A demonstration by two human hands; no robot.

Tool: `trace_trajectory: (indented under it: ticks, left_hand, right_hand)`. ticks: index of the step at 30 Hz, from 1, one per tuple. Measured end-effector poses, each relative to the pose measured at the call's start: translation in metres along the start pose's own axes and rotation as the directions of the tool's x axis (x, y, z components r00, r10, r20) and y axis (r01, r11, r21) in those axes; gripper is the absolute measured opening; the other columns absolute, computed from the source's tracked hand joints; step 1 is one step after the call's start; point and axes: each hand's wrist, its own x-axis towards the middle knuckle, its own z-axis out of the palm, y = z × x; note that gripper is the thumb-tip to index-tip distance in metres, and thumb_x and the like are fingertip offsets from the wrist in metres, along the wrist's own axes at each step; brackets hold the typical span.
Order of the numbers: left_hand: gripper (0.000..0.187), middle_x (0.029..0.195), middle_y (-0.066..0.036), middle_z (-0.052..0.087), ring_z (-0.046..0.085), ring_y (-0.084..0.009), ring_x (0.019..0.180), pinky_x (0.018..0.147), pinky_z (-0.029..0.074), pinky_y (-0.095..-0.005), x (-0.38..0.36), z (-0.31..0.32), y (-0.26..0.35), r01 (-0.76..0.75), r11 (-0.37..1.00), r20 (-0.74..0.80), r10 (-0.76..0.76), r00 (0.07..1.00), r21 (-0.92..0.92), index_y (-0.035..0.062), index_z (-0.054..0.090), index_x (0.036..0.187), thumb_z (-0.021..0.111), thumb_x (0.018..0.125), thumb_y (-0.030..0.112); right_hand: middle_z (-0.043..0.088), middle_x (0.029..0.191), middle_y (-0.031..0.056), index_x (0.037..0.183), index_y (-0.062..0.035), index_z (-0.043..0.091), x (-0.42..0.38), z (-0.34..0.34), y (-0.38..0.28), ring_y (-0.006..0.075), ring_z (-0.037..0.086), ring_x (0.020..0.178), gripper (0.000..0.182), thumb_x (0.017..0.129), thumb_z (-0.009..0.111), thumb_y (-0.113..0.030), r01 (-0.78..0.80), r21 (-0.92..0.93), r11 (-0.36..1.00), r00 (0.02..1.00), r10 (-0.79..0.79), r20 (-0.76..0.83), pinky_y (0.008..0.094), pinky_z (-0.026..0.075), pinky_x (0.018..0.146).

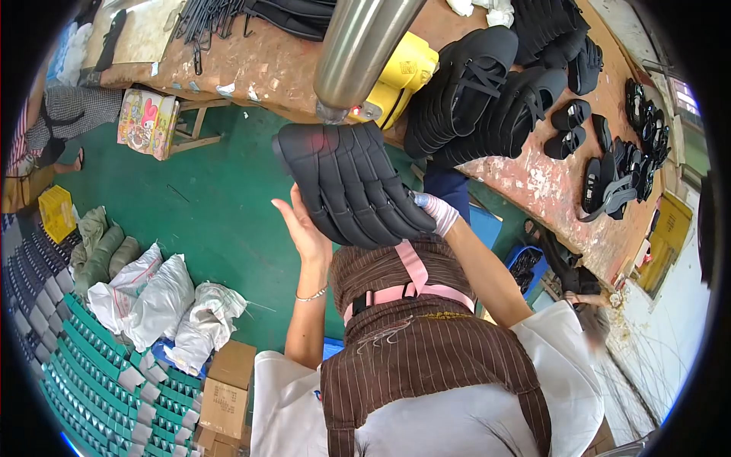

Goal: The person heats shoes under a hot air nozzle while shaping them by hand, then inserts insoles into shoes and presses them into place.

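Observation:
A nested stack of black shoe uppers (350, 183) is held up in front of my apron, under the end of a metal cylinder (358, 61). My left hand (306, 232) supports its left side, thumb spread out and the other fingers hidden behind the stack. At the right end my right hand (435, 213), wearing a pale covering, grips the stack; its fingertips are mostly hidden. A faint red glow falls on the upper left of the stack. Behind the cylinder is a yellow machine (407, 72).
More nested black uppers (476, 91) stand on the worn workbench (525, 179), with sandals (609, 179) farther right. A stool (148, 126) with a cartoon cover stands left. White sacks (156, 301), a cardboard box (226, 396) and green racks (99, 358) fill the lower left. Another person sits at right.

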Motion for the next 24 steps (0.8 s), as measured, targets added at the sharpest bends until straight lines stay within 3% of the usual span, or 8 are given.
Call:
trace_trajectory:
  ticks: [4,9,20,24]
  left_hand:
    - [0.086,0.142,-0.013,0.045,0.041,-0.0244,0.133,0.112,0.028,-0.0378,0.011,0.007,0.014,-0.008,1.0,0.011,0.008,1.0,0.008,-0.0036,0.035,0.142,0.025,0.097,0.069]
    - [0.086,0.143,-0.014,0.044,0.041,-0.0247,0.133,0.112,0.029,-0.0379,0.009,0.004,0.028,-0.019,1.0,-0.104,0.021,0.994,0.023,-0.0032,0.034,0.143,0.026,0.097,0.069]
    - [0.085,0.146,-0.013,0.041,0.038,-0.0247,0.135,0.113,0.029,-0.0393,-0.024,0.003,0.043,-0.062,0.998,-0.166,0.062,0.984,0.003,-0.0018,0.033,0.145,0.025,0.097,0.068]
    - [0.083,0.147,-0.013,0.04,0.038,-0.024,0.136,0.113,0.029,-0.0393,-0.027,0.0,0.036,-0.14,0.985,-0.094,0.15,0.984,0.103,-0.0012,0.033,0.145,0.024,0.098,0.067]
  right_hand:
    - [0.059,0.13,0.014,0.133,-0.0016,0.051,0.013,0.012,-0.002,0.0241,0.06,0.115,0.05,0.089,0.068,-0.016,-0.008,0.057,0.998,0.998,0.004,0.06,0.0386,0.045,0.106]
    - [0.061,0.127,0.0128,0.131,-0.0019,0.053,0.025,0.031,0.0,0.0228,0.061,0.114,0.045,0.09,0.066,-0.015,-0.058,0.103,0.993,0.998,0.055,0.034,0.0371,0.046,0.105]
    - [0.065,0.121,0.01,0.123,-0.0036,0.059,0.028,0.045,0.009,0.0184,0.064,0.106,0.037,0.09,0.068,-0.017,-0.023,-0.124,0.992,0.999,0.018,-0.037,0.0326,0.05,0.099]
    - [0.066,0.117,0.0089,0.12,-0.0031,0.062,0.021,0.037,0.01,0.0166,0.065,0.101,0.035,0.088,0.069,-0.017,0.011,-0.204,0.979,0.996,-0.029,-0.083,0.031,0.051,0.095]
